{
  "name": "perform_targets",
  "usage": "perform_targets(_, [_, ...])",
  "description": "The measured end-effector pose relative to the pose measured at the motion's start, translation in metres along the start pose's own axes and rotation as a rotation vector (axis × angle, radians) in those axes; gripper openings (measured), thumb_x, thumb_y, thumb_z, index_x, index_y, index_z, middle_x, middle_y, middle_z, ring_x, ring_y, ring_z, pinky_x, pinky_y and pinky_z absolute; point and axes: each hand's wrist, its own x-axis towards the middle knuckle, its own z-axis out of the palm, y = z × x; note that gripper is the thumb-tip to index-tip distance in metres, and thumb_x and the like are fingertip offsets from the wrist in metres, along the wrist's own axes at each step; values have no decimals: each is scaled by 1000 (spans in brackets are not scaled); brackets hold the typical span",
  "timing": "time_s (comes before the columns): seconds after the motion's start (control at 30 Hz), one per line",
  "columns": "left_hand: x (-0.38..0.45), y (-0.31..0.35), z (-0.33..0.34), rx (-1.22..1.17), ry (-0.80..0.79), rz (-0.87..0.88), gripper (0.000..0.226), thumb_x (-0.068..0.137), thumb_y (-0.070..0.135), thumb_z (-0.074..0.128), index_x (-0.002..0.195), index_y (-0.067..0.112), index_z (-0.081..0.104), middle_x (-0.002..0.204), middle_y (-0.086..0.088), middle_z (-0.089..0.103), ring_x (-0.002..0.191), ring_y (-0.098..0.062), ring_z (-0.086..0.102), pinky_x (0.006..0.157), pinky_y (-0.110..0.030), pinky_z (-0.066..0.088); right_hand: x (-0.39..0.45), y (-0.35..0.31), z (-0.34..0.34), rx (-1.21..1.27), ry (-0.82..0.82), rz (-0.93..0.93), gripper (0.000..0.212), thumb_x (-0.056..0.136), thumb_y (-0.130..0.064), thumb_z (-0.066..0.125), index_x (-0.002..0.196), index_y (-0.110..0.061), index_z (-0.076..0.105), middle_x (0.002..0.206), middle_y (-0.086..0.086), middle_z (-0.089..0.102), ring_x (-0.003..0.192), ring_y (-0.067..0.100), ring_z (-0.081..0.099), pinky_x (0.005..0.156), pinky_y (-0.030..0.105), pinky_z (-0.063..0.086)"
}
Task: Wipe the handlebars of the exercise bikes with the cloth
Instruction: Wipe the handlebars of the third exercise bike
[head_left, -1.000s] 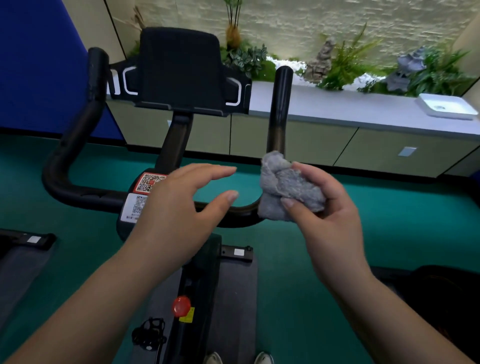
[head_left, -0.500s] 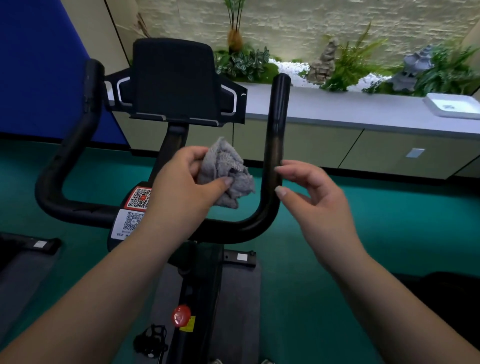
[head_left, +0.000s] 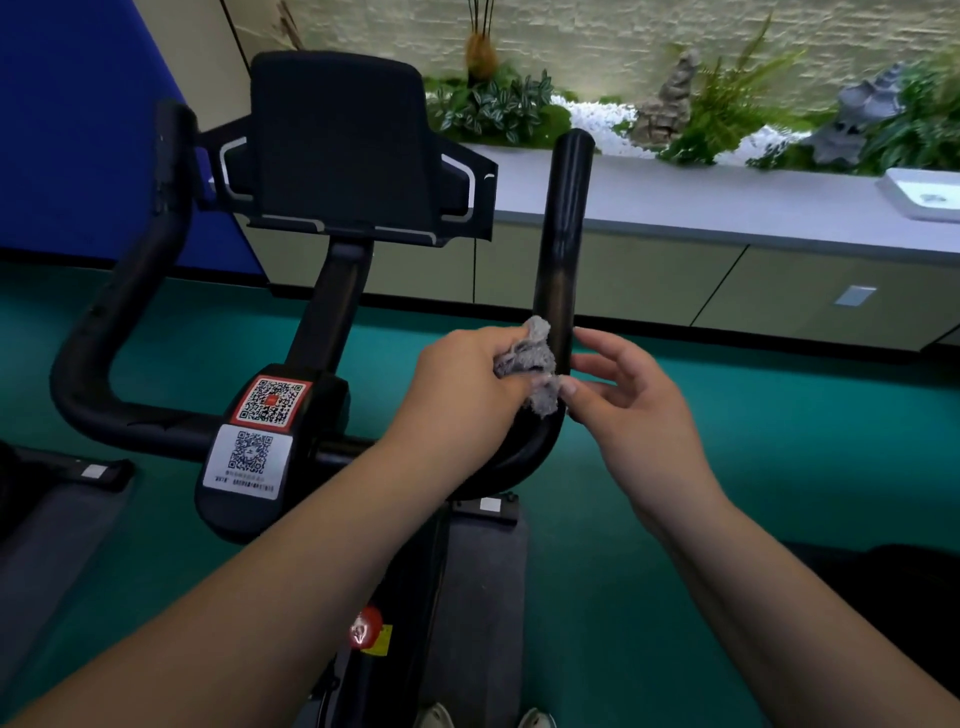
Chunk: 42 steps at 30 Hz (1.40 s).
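Grey cloth (head_left: 530, 358) (one) gripped by left hand (head_left: 462, 395) against right handlebar (head_left: 562, 244); right hand (head_left: 631, 410) fingers relaxed.

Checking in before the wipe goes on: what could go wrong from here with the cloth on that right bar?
1. The cloth is bunched small in the left hand, so it may touch only the inner side of the right handlebar.
2. The right hand sits open beside the bar, not steadying it.
3. The left handlebar could be skipped.
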Motion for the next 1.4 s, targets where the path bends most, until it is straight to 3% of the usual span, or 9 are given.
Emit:
perform_targets(0.2, [-20, -8, -56, 436, -446, 181, 48, 81, 6, 61, 112, 43, 65, 106, 12, 68, 101, -6, 60, 88, -30, 47, 5, 1, -1, 14, -18, 9, 42, 83, -3, 68, 114, -29, 60, 106, -3, 62, 73, 0, 63, 80, 24, 52])
perform_targets(0.27, [-28, -4, -63, 509, -497, 207, 40, 86, 19, 61, 118, 42, 61, 113, 15, 63, 106, -6, 55, 92, -31, 43, 6, 0, -3, 6, -35, -1, 43, 82, -3, 68, 113, -32, 60, 108, -3, 61, 76, 3, 64, 80, 23, 50])
perform_targets(0.4, [-30, 7, -32, 546, -355, 166, 41, 84, 59, 37, 105, 33, 60, 91, 7, 63, 87, -12, 57, 72, -31, 44, 7, 0, -4, -7, -47, -21, 44, 82, -5, 68, 109, -39, 58, 108, -6, 60, 79, 5, 64, 77, 18, 48])
perform_targets(0.53, [-18, 4, -8, 463, -207, 107, 28, 92, 43, 51, 111, 30, 66, 95, 0, 69, 92, -18, 60, 67, -25, 42, 6, 1, -4, -5, -50, -27, 46, 83, -5, 68, 107, -42, 57, 108, -8, 60, 82, 4, 65, 76, 16, 48])
perform_targets(0.77, [-8, -21, -86, 764, -617, 168, 28, 79, 50, 53, 89, 28, 67, 89, 9, 65, 86, -10, 61, 80, -35, 49, 9, 0, -6, 20, -89, -20, 47, 82, -4, 69, 106, -42, 58, 105, -10, 60, 85, 8, 66, 76, 16, 47])
perform_targets(0.9, [-14, -18, -89, 821, -567, 159, 51, 73, 63, 39, 101, 32, 69, 102, 10, 67, 97, -9, 60, 87, -34, 48, 9, 1, -7, 20, -92, -22, 48, 81, -5, 69, 106, -44, 57, 106, -11, 59, 85, 7, 66, 75, 17, 47])
perform_targets(1.1, [-14, 9, -19, 648, -373, 169, 26, 92, 40, 52, 105, 24, 68, 100, 0, 68, 98, -19, 58, 80, -27, 42, 10, 1, -8, 5, -94, -28, 48, 81, -5, 70, 108, -42, 57, 108, -9, 59, 79, 1, 64, 74, 16, 48])
perform_targets(1.3, [-21, -5, -61, 718, -534, 173, 32, 80, 50, 59, 97, 25, 68, 95, 6, 67, 92, -12, 60, 82, -35, 47, 13, 2, -11, 1, -118, -12, 47, 81, -7, 71, 114, -38, 57, 109, -9, 59, 84, 5, 66, 75, 20, 50])
perform_targets(1.4, [-25, 3, -53, 673, -443, 125, 30, 84, 45, 63, 112, 32, 67, 107, 7, 68, 105, -12, 58, 88, -25, 43, 13, 3, -11, 4, -115, -7, 47, 81, -9, 71, 115, -37, 57, 110, -9, 59, 81, 2, 66, 73, 17, 49])
